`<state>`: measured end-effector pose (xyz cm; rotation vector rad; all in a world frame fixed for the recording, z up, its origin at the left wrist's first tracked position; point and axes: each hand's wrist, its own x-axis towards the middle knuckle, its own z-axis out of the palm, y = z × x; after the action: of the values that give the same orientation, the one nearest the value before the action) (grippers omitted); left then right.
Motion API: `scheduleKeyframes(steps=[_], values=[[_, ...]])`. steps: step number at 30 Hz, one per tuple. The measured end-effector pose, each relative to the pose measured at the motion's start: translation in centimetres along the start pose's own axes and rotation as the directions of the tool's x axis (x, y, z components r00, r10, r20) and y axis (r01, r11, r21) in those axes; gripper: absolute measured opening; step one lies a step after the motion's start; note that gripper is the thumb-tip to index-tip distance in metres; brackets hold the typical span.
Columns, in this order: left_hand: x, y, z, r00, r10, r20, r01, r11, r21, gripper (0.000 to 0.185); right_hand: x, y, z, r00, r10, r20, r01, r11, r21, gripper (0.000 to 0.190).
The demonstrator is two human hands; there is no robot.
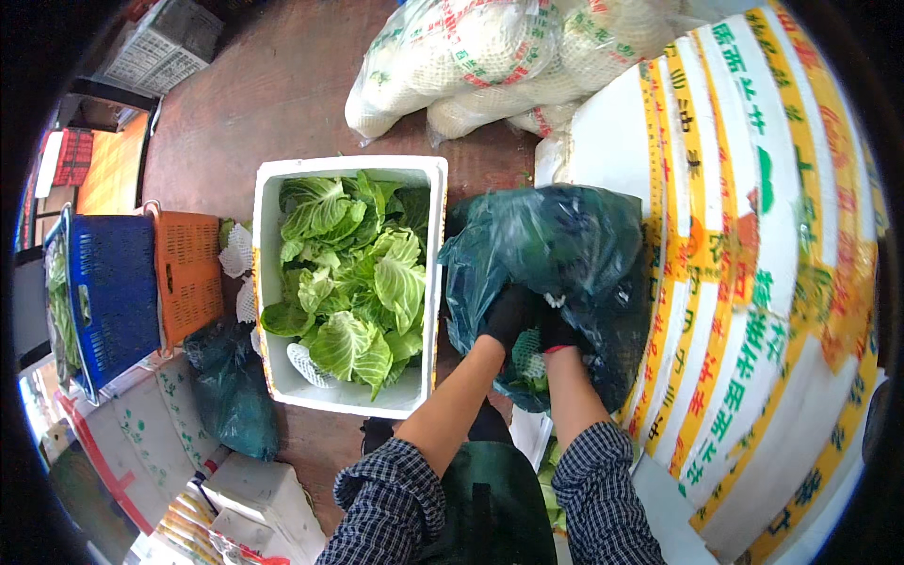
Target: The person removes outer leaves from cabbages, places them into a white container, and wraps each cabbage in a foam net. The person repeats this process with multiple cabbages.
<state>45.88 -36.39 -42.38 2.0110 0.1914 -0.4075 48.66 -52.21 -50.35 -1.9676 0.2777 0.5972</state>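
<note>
My left hand (510,316), in a black glove, reaches into the mouth of a dark green plastic bag (558,233). Beside it, my right hand (562,332), also in a black glove, is in the same bag. The fingers of both are hidden by the plastic and the dark gloves. Between my wrists, a white foam net (530,354) with some green leaf shows at the bag's opening. To the left stands a white foam box (261,212) of loose green cabbage-like leaves (353,282), with another foam net (311,367) at its lower left corner.
Clear bags of net-wrapped white produce (480,56) lie at the top. Foam boxes with printed yellow tape (748,247) stand close on the right. Orange (187,268) and blue (116,282) plastic crates, another dark green bag (236,402) and a white foam box (261,494) are at left.
</note>
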Motion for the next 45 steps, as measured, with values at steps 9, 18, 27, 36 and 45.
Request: scheduleKeyframes(steps=[9,18,27,36,45], values=[[7.7,0.1,-1.5,0.993,-0.103,-0.052,0.058,0.833,-0.55,0.038,1.2,-1.7,-2.3,0.997,-0.018,-0.069,0.056,0.806,0.59,0.045],[-8.5,3.3,-1.2,0.884,-0.467,-0.026,0.108,0.258,-0.96,0.037,-16.5,-7.5,-5.3,0.979,-0.189,0.077,0.028,0.498,0.867,0.049],[-33.8,13.4,-12.3,0.967,0.132,-0.219,-0.114,0.989,0.092,0.049,-32.7,-23.9,-6.3,0.772,0.201,0.603,-0.625,0.061,0.778,0.053],[-44.3,24.7,-23.5,0.776,-0.387,-0.499,-0.152,0.652,-0.743,0.046,-37.6,-38.2,-6.0,0.583,-0.293,0.758,-0.492,0.615,0.616,0.07],[-52.0,24.1,-27.9,0.918,-0.135,-0.374,-0.215,0.624,-0.751,0.047,-41.6,-44.6,0.9,0.123,-0.298,0.947,0.084,0.954,0.289,0.065]])
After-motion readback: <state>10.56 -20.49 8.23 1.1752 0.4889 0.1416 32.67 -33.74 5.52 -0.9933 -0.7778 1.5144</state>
